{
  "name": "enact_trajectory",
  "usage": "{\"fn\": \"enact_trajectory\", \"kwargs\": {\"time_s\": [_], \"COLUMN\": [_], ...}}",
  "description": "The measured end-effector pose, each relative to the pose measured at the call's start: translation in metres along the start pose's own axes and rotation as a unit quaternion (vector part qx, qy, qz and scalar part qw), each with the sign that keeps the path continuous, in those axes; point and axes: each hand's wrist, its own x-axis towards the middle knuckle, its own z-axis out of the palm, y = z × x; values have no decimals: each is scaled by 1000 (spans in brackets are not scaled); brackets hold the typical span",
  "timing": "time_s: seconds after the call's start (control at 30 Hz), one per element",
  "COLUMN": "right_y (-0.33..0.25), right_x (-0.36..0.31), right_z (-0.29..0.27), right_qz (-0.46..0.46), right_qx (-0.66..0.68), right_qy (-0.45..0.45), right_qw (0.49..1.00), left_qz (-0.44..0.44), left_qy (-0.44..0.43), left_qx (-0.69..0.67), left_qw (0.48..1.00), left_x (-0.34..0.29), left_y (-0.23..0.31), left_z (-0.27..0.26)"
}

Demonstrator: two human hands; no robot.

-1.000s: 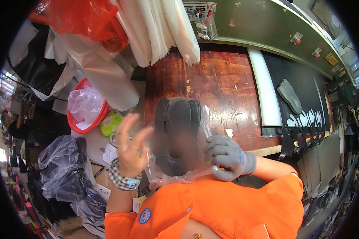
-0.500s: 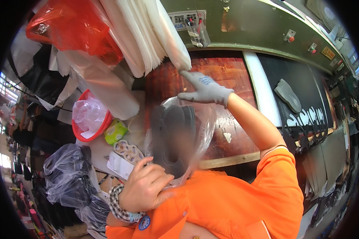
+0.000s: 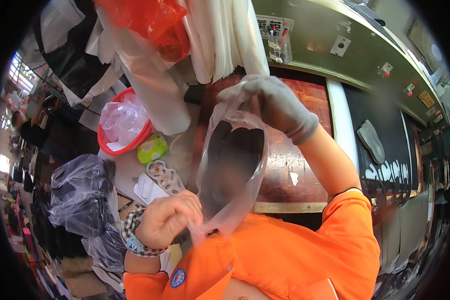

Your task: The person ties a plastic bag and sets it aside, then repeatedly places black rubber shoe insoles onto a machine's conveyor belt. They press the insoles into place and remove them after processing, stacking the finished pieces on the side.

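A clear plastic bag (image 3: 255, 192) hangs in front of me with dark flat pieces (image 3: 235, 160) inside it. My right hand (image 3: 272, 102), in a grey glove, pinches the bag's top edge high up. My left hand (image 3: 170, 217), bare, with a checked wristband and a watch, grips the bag's lower end close to my orange shirt. The bag is stretched between both hands over a reddish-brown worktop (image 3: 305, 165).
A red bowl (image 3: 116, 145) lined with plastic, a green packet (image 3: 152, 148) and a cut-out template (image 3: 166, 176) lie at left. Bundles of bagged dark goods (image 3: 77, 195) are stacked lower left. White and red bags (image 3: 160, 22) hang above. A black conveyor (image 3: 385, 155) with dark pieces runs at right.
My right hand has risen from beside the bag to its top edge. My left hand dropped from an open pose to gripping the bag's bottom, stretching it out.
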Motion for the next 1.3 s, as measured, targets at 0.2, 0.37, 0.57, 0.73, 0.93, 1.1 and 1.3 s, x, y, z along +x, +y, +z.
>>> {"fn": "enact_trajectory", "kwargs": {"time_s": [0.2,0.37,0.57,0.73,0.93,1.1,1.3], "right_y": [-26,-26,-19,-7,8,21,37], "right_x": [-44,-75,-88,-78,-56,-44,-50], "right_z": [20,31,48,50,65,81,67], "right_qz": [-103,-151,-241,-192,-230,-255,-114], "right_qx": [253,267,71,-39,-165,-395,-316], "right_qy": [31,17,19,95,-25,-138,-186], "right_qw": [961,952,968,976,959,872,923], "left_qz": [-24,25,51,141,131,221,313], "left_qy": [182,119,145,138,173,90,143], "left_qx": [-217,-254,-235,184,302,394,493], "left_qw": [959,959,960,963,928,887,799], "left_x": [-11,-8,17,39,52,57,87], "left_y": [-12,-8,-8,3,15,9,-17], "left_z": [-10,-36,-32,-29,-16,-9,39]}}
